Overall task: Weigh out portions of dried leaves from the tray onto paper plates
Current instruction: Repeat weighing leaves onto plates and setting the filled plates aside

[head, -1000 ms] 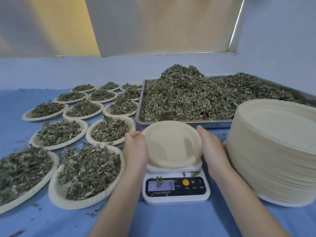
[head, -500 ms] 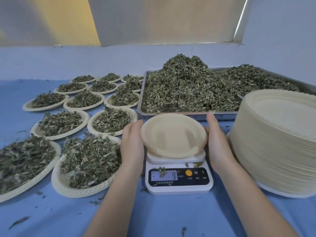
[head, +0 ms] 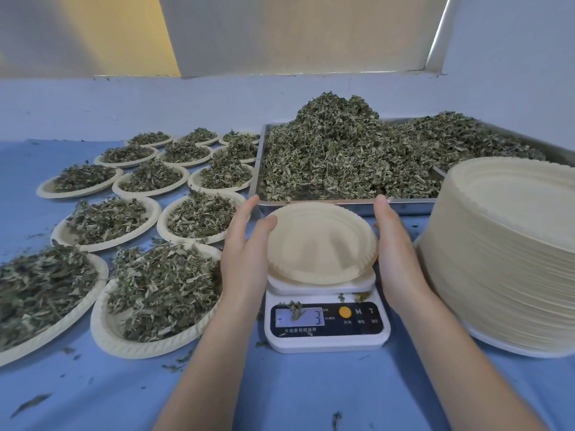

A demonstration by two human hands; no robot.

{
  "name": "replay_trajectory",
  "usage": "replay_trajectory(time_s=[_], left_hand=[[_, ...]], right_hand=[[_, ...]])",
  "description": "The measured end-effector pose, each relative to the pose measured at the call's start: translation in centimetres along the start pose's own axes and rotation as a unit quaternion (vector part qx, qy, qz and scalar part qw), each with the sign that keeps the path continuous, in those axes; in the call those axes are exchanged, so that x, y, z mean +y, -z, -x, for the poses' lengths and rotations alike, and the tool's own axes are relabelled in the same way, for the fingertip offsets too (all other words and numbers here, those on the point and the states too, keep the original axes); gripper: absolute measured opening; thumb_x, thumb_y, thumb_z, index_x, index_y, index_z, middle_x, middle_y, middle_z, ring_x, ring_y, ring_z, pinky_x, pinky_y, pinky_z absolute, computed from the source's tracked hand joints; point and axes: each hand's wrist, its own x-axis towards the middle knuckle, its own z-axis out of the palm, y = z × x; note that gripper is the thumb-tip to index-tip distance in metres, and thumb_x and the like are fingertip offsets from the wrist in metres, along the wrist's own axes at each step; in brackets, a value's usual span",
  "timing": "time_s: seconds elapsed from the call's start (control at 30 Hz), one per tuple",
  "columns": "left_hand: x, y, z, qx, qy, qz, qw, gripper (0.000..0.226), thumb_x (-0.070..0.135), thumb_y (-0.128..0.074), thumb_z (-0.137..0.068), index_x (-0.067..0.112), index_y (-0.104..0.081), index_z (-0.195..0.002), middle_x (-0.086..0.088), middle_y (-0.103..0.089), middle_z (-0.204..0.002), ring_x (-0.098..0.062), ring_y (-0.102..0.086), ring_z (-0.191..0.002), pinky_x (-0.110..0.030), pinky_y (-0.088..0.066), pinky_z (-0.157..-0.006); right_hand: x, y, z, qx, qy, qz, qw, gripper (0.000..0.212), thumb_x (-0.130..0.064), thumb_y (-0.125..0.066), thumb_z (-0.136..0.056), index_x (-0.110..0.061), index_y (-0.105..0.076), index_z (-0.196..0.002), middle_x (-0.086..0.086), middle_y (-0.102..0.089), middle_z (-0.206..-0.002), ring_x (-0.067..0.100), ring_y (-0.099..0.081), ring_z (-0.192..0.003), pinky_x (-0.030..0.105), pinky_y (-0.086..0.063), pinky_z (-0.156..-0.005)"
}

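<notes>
An empty paper plate (head: 320, 241) lies on the white kitchen scale (head: 326, 325), whose display shows a digit. My left hand (head: 245, 247) stands at the plate's left edge with straight fingers, thumb touching the rim. My right hand (head: 395, 247) stands flat along the plate's right edge, fingers straight. Right behind the plate, a steel tray (head: 342, 204) holds a big heap of dried leaves (head: 342, 150).
Several paper plates filled with leaves (head: 161, 293) cover the blue table (head: 93, 399) to the left. A tall stack of empty paper plates (head: 510, 253) stands close to my right forearm. Leaf crumbs lie scattered on the table and scale.
Both hands straightened their fingers and moved slightly forward along the plate's sides. The scale reading changed. The view tilted a little upward.
</notes>
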Motion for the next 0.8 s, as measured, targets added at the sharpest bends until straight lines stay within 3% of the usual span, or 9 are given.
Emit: replay_trajectory(time_s=[0.1, 0.2, 0.47, 0.57, 0.67, 0.73, 0.8], left_hand=[[0.00, 0.03, 0.03, -0.006, -0.011, -0.007, 1.000, 0.039, 0.032, -0.054, -0.091, 0.048, -0.052, -0.127, 0.023, -0.043, -0.139, -0.003, -0.037, -0.129, -0.034, -0.033, -0.104], [0.04, 0.05, 0.08, -0.007, -0.017, -0.014, 1.000, 0.041, 0.032, -0.055, -0.091, 0.046, -0.051, -0.129, 0.024, -0.043, -0.139, -0.001, -0.037, -0.127, -0.030, -0.031, -0.098], [0.37, 0.16, 0.24, -0.009, -0.004, -0.015, 1.000, 0.042, 0.034, -0.056, -0.089, 0.046, -0.051, -0.129, 0.020, -0.045, -0.138, -0.005, -0.038, -0.129, -0.041, -0.033, -0.109], [0.43, 0.12, 0.23, -0.011, 0.002, -0.015, 1.000, 0.053, 0.044, -0.054, -0.075, 0.047, -0.051, -0.128, 0.024, -0.049, -0.126, -0.003, -0.042, -0.123, -0.038, -0.035, -0.105], [0.30, 0.14, 0.12, -0.011, -0.004, -0.018, 1.000, 0.045, 0.038, -0.057, -0.084, 0.047, -0.051, -0.128, 0.032, -0.048, -0.111, 0.006, -0.046, -0.108, -0.034, -0.036, -0.095], [0.14, 0.20, 0.10, -0.009, -0.009, -0.020, 1.000, 0.040, 0.032, -0.055, -0.090, 0.048, -0.051, -0.127, 0.027, -0.049, -0.117, 0.012, -0.044, -0.103, -0.032, -0.035, -0.091], [0.17, 0.21, 0.15, -0.008, -0.016, -0.025, 1.000, 0.040, 0.031, -0.054, -0.091, 0.047, -0.051, -0.127, 0.019, -0.048, -0.129, 0.007, -0.046, -0.109, -0.033, -0.037, -0.095]], right_hand=[[0.10, 0.10, 0.01, 0.008, 0.012, 0.018, 1.000, 0.056, -0.066, -0.036, -0.089, -0.039, -0.041, -0.138, -0.045, -0.038, -0.093, -0.015, -0.040, -0.095, 0.026, -0.025, -0.092], [0.05, 0.18, 0.04, 0.012, 0.011, 0.027, 0.999, 0.049, -0.062, -0.036, -0.093, -0.040, -0.042, -0.136, -0.049, -0.035, -0.084, -0.029, -0.033, -0.079, 0.024, -0.025, -0.090], [0.16, 0.21, 0.15, 0.002, 0.017, 0.047, 0.999, 0.049, -0.063, -0.035, -0.092, -0.041, -0.042, -0.135, -0.047, -0.036, -0.090, -0.028, -0.032, -0.084, 0.021, -0.025, -0.088], [0.20, 0.27, 0.17, -0.006, 0.011, 0.045, 0.999, 0.037, -0.065, -0.036, -0.090, -0.051, -0.044, -0.123, -0.050, -0.040, -0.081, -0.030, -0.036, -0.077, 0.017, -0.028, -0.079], [0.10, 0.40, 0.17, -0.015, 0.008, 0.034, 0.999, 0.029, -0.065, -0.036, -0.091, -0.052, -0.042, -0.116, -0.047, -0.041, -0.085, -0.027, -0.036, -0.081, 0.021, -0.028, -0.082], [-0.03, 0.44, 0.24, -0.019, 0.007, 0.029, 0.999, 0.029, -0.063, -0.036, -0.091, -0.050, -0.041, -0.117, -0.044, -0.040, -0.090, -0.024, -0.036, -0.085, 0.024, -0.027, -0.087], [-0.40, 0.40, 0.48, -0.022, 0.003, 0.026, 0.999, 0.029, -0.062, -0.037, -0.092, -0.049, -0.043, -0.117, -0.042, -0.042, -0.095, -0.019, -0.041, -0.089, 0.025, -0.027, -0.089]])
